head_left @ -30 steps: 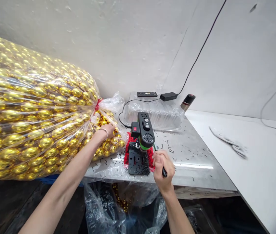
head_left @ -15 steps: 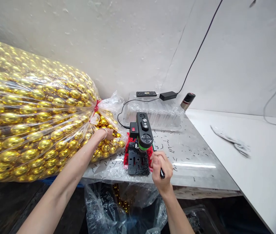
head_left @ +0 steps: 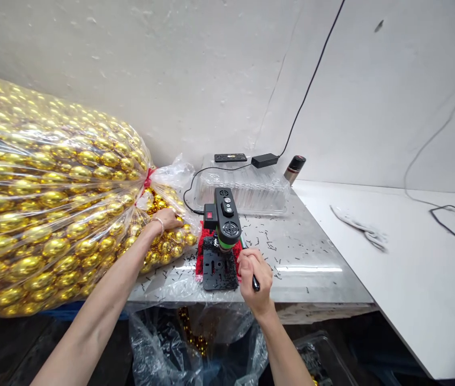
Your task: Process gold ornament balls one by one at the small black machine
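Observation:
My left hand (head_left: 166, 219), with a thin band at its wrist, reaches into the torn opening of a big clear bag (head_left: 143, 206) of shiny gold balls (head_left: 166, 247). Its fingers are curled down among the balls; what they grip is hidden. Around the slim handle (head_left: 256, 283), black at its lower end, my right hand (head_left: 257, 276) is closed. The handle's thin greenish upper part runs up beside a black device (head_left: 228, 217) with vents, buttons and a red switch. Below that is a slotted black plate (head_left: 214, 273) on a red mat (head_left: 200, 257), with small black bits over both.
Behind the device, a clear plastic tray (head_left: 251, 201) bears a remote (head_left: 230, 157) and a power adapter (head_left: 265, 160). A can (head_left: 295, 169) stands beside it. White gloves (head_left: 362, 228) lie on the white table (head_left: 396, 284). A plastic-lined bin (head_left: 163, 343) is below the metal edge.
The whole view has shifted, so most things sit further left. My left hand stays at the bag's opening, its fingers slightly moved. My right hand keeps its grip on the handle.

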A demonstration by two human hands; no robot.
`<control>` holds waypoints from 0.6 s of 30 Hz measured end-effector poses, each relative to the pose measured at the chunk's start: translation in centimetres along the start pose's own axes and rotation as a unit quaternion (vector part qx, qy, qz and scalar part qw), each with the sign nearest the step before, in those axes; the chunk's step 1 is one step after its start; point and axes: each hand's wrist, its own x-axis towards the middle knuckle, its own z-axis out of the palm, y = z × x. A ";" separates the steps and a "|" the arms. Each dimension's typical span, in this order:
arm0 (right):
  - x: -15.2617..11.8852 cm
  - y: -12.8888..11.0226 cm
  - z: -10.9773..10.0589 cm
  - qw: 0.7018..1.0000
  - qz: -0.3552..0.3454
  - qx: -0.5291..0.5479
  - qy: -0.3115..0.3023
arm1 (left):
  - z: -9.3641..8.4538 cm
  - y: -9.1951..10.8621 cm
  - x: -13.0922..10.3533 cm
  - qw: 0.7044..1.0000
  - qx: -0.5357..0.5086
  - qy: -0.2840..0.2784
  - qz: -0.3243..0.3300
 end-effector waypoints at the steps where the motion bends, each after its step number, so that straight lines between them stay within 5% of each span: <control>1: 0.0 0.0 0.0 1.000 0.000 -0.001 -0.001 | -0.6 -0.1 -0.5 1.000 -0.009 -0.001 -0.010; 4: -0.1 0.1 0.0 1.000 -0.003 0.000 -0.001 | -2.4 -0.7 -2.7 0.973 -0.225 -0.001 -0.045; 7: -0.1 0.1 0.1 1.000 -0.004 0.001 0.004 | -2.8 -1.0 -5.9 0.825 -0.561 0.017 -0.074; 9: -0.1 0.1 0.1 1.000 -0.006 -0.001 0.007 | -2.1 -0.6 -8.2 0.723 -0.683 0.041 -0.098; 13: -0.1 0.0 0.1 1.000 -0.002 -0.007 0.005 | 1.0 1.4 -12.0 0.590 -0.785 0.031 -0.189; 18: -0.1 -0.1 0.0 1.000 0.000 -0.011 -0.001 | 5.1 4.1 -14.4 0.505 -0.821 -0.034 -0.264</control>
